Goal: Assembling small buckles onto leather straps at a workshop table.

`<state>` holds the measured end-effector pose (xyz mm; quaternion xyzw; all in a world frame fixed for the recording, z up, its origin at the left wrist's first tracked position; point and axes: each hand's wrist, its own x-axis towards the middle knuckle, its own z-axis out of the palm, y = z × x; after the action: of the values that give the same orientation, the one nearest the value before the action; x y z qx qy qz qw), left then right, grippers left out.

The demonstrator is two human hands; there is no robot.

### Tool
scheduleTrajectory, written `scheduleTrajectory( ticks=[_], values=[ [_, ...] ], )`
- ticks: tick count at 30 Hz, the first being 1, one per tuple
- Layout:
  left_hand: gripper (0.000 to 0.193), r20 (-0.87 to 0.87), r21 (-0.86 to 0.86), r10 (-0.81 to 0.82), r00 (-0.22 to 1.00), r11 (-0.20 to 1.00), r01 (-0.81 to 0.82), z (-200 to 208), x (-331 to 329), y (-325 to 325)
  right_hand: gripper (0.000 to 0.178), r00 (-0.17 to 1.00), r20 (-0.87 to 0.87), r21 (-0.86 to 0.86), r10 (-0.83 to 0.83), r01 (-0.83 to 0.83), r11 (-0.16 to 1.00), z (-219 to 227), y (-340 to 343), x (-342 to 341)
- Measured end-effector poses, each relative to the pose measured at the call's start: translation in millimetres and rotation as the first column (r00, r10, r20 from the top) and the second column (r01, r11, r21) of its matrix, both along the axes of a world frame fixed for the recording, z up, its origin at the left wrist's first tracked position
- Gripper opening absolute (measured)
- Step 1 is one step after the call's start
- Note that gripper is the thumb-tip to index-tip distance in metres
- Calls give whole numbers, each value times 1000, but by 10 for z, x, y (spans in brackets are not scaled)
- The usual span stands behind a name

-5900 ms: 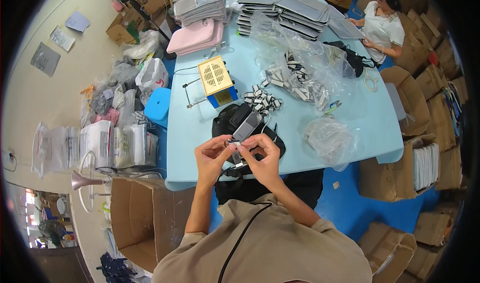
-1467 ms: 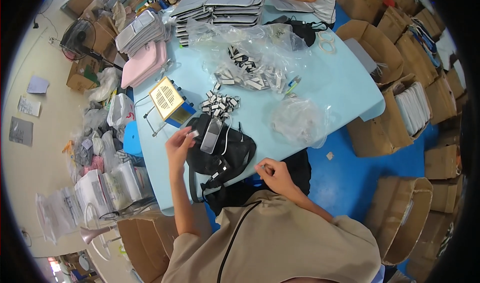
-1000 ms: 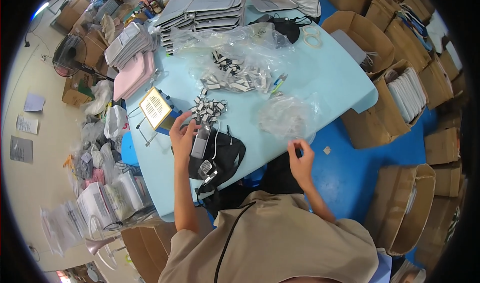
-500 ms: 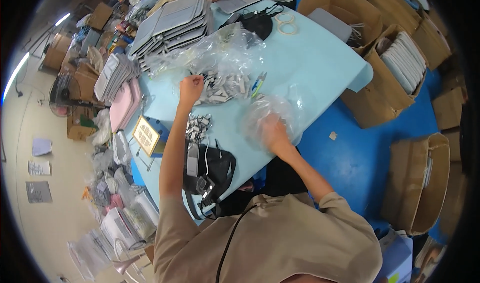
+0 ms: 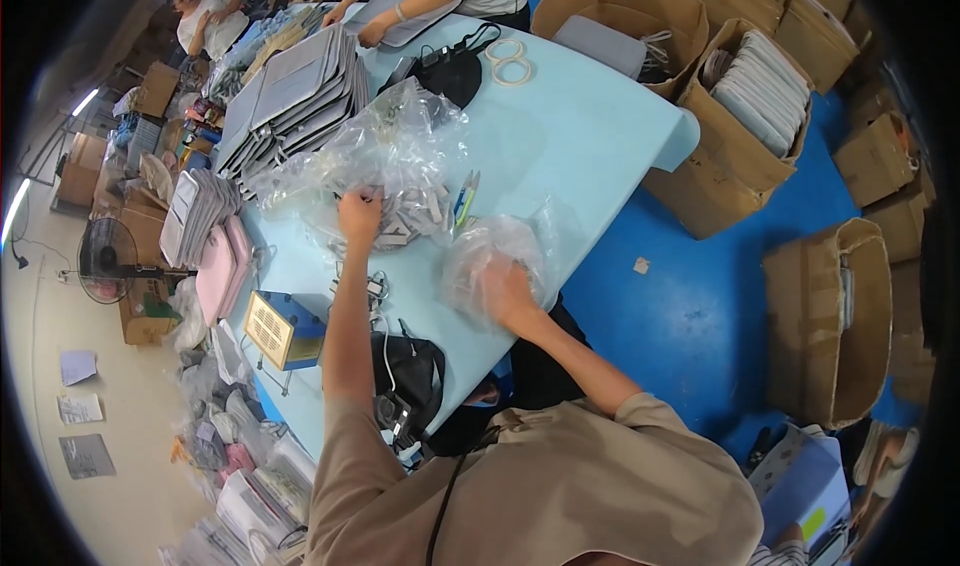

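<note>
My left hand (image 5: 361,214) is closed, fingertips pinched together, at the near left edge of a large crumpled clear plastic bag (image 5: 415,131). Small grey and white pieces (image 5: 425,211) lie in a heap at this bag's near end, beside the hand. Whatever the fingers hold is too small to make out. My right hand (image 5: 505,291) reaches into a smaller clear plastic bag (image 5: 535,246) near the table's right edge. Its fingers are blurred behind the plastic. Between the two bags lies a slim pointed tool with green handles (image 5: 463,204). More small pieces (image 5: 377,284) lie beside my left forearm.
The light blue table (image 5: 580,126) carries stacked grey flat cases (image 5: 295,91), tape rolls (image 5: 510,61), a blue stand with a label (image 5: 285,328) and a black bag (image 5: 425,366). A co-worker's hand (image 5: 372,34) is at the far end. Cardboard boxes (image 5: 720,186) stand right.
The view has shifted, so the table sits further left and lower. My left hand has moved slightly right, to the heap of pieces. The right hand stays in the smaller bag.
</note>
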<state>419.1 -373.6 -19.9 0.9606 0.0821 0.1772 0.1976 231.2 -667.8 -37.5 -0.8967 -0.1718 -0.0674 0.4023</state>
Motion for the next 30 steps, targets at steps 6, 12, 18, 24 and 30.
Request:
scheduleTrajectory(
  ticks=[6, 12, 18, 24, 30],
  values=[
    [22, 178, -595, -27, 984, 793, 129, 158, -405, 212, 17, 997, 68, -127, -21, 29, 991, -19, 59, -107],
    [11, 197, -935, 127, 972, 324, 147, 683, -2055, -278, 19, 998, 56, -219, -23, 34, 975, -68, 63, -8],
    [11, -138, -945, -458, 878, 326, 21, 1143, -3573, -506, 19, 998, -51, -234, -23, 10, 972, -143, 169, 187],
    [22, 752, -229, 370, 546, 923, -310, 2660, -4462, 601, 23, 974, 215, -129, 77, -50, 990, -350, -207, 131],
    [26, 812, -274, 334, -479, 942, 192, 2863, -5754, 1442, 29, 955, 274, -104, 115, -89, 991, 97, -96, -137]
  ],
)
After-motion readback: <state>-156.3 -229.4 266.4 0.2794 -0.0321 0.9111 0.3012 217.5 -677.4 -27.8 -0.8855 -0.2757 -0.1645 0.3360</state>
